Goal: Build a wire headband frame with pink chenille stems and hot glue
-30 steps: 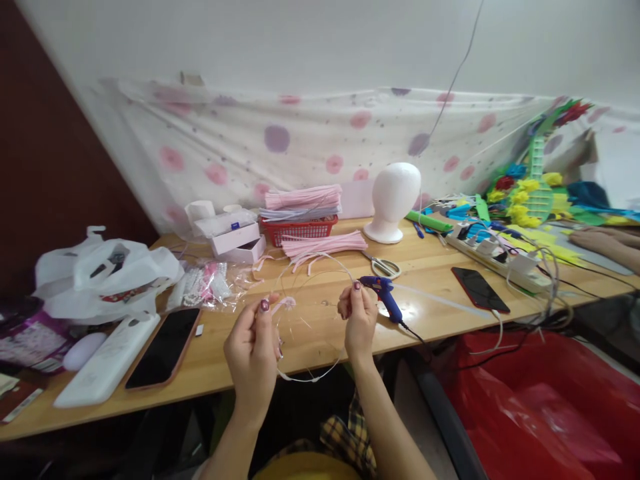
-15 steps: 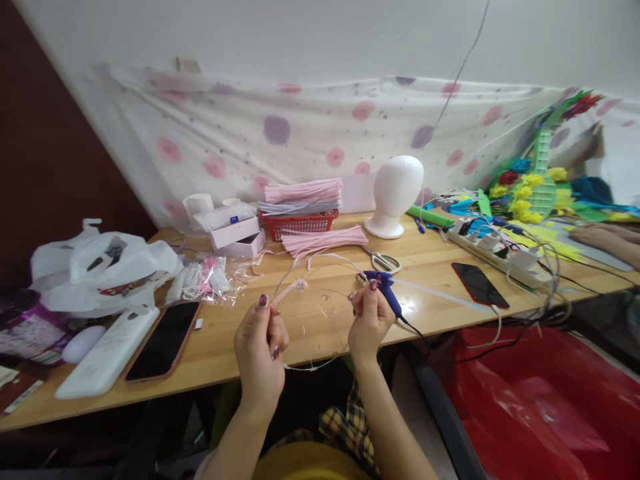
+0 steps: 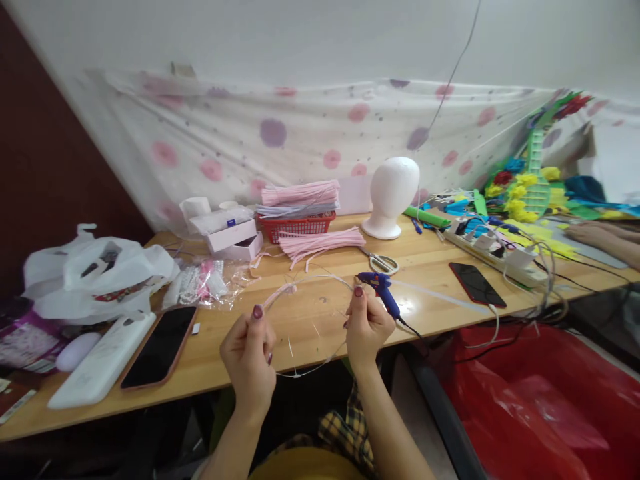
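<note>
Both my hands pinch a thin pale wire hoop (image 3: 323, 275) over the front of the wooden table. On the left, my left hand (image 3: 250, 360) is closed on it, thumb up. A pale pink wrapped stretch (image 3: 280, 292) with a small knot-like bit runs from that hand along the hoop. My right hand (image 3: 367, 327) grips the opposite side, fingers curled. The lower part of the hoop hangs past the table edge. Just behind my right hand lies a blue glue gun (image 3: 379, 283), with scissors (image 3: 381, 262) beyond it.
Pink fuzzy stems (image 3: 323, 243) lie before a red basket (image 3: 297, 228). A white foam head (image 3: 394, 197) stands behind. Phones (image 3: 160, 347), a bag (image 3: 100, 273) and a power strip (image 3: 493, 250) flank the workspace. Another person's hand (image 3: 593, 232) rests far right.
My left hand has moved left and slightly down, away from my right. The hoop looks wider and its pink part has shifted left. The view has shifted slightly.
</note>
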### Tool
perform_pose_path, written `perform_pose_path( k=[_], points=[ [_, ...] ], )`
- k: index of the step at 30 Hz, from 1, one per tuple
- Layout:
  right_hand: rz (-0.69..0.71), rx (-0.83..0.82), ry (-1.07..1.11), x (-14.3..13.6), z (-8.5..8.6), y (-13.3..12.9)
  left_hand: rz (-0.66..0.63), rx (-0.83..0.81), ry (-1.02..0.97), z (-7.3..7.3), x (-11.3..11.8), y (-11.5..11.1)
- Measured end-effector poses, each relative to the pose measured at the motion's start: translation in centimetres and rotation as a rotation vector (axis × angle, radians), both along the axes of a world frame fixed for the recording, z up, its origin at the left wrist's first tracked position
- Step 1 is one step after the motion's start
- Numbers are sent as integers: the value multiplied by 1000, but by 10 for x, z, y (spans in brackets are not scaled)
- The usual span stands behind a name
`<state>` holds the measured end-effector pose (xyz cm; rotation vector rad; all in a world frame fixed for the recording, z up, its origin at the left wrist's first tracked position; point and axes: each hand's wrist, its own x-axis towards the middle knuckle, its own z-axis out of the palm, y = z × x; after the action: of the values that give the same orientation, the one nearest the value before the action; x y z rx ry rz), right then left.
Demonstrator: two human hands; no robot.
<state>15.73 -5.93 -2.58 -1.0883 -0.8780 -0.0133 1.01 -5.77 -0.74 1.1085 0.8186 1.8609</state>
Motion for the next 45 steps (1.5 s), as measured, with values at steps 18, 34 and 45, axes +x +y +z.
perform_pose_path(
  k=[18, 34, 45],
  points=[
    [352, -216, -204, 32, -19, 8, -53, 192, 715, -18, -39, 43],
    [302, -454, -220, 54, -41, -2, -74, -5, 997, -49, -99, 48],
    [93, -404, -173, 56, -29, -17, 78, -102, 1057, -48, -105, 49]
  ],
)
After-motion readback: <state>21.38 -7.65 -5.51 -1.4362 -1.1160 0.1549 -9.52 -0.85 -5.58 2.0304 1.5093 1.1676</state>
